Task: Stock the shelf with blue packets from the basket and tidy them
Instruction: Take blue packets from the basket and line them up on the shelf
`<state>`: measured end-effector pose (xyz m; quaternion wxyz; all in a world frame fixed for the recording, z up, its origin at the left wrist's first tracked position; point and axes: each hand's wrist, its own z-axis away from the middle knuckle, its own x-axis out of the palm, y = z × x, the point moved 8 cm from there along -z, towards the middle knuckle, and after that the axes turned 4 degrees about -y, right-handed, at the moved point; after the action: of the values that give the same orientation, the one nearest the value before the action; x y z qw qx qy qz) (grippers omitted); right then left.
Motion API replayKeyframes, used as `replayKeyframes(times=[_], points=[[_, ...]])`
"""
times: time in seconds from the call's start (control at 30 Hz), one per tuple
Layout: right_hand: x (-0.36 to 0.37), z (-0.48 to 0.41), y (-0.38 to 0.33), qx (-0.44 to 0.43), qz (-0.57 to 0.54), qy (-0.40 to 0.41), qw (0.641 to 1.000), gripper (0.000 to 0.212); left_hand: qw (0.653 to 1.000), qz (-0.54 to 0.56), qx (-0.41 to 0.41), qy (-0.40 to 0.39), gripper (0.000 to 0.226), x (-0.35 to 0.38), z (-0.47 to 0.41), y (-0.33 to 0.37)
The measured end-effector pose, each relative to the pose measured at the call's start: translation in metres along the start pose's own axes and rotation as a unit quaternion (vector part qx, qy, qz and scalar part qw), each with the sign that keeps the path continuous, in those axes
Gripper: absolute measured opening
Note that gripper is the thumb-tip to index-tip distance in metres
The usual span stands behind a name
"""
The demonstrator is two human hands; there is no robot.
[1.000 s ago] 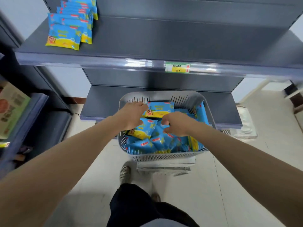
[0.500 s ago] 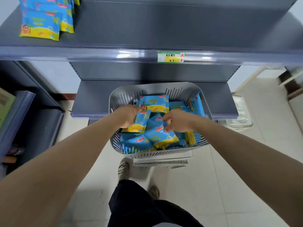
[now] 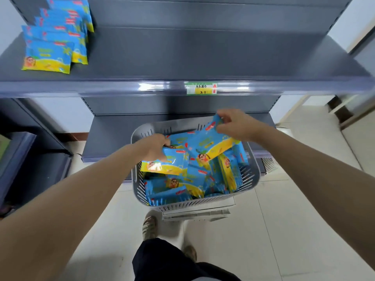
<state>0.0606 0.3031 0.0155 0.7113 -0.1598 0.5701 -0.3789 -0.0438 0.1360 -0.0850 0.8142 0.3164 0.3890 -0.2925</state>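
Note:
A grey slotted basket (image 3: pixel 252 179) stands below the shelf, full of several blue and yellow packets (image 3: pixel 176 189). My left hand (image 3: pixel 155 148) grips one blue packet (image 3: pixel 168 164) at the basket's left side, just above the pile. My right hand (image 3: pixel 236 124) pinches the top corner of another blue packet (image 3: pixel 211 142), lifted over the basket's far rim and hanging tilted. On the grey shelf (image 3: pixel 203 57) above, several blue packets (image 3: pixel 54 43) lie in an overlapping row at the far left.
A green and yellow price label (image 3: pixel 202 88) sits on the shelf's front rail. A lower grey shelf (image 3: pixel 109 136) runs behind the basket. Another dark shelf unit (image 3: pixel 18 159) stands at the left. My feet (image 3: pixel 150 227) are on the pale tiled floor.
My right hand has risen out of the basket with a packet, up toward the far rim. My left hand has closed on a packet and lifted it slightly. The view has tilted up.

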Motion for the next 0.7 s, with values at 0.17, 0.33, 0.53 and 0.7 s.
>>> replayKeyframes(times=[0.17, 0.33, 0.53, 0.7], points=[[-0.058, -0.016, -0.041, -0.064, -0.119, 0.161, 0.978, 0.005, 0.994, 0.001, 0.019, 0.106, 0.023, -0.081, 0.027, 0.011], [-0.099, -0.055, -0.083, -0.084, -0.229, 0.245, 0.938, 0.022, 0.975, -0.008, -0.024, 0.219, 0.024, -0.164, 0.059, -0.015], [-0.125, -0.136, -0.14, -0.104, -0.32, 0.278, 0.9, 0.017, 0.956, -0.008, -0.085, 0.28, 0.017, -0.24, 0.077, -0.077], [-0.123, -0.221, -0.188, -0.112, -0.315, 0.249, 0.909, 0.018, 0.956, 0.015, -0.079, 0.282, 0.019, -0.291, 0.055, -0.134]])
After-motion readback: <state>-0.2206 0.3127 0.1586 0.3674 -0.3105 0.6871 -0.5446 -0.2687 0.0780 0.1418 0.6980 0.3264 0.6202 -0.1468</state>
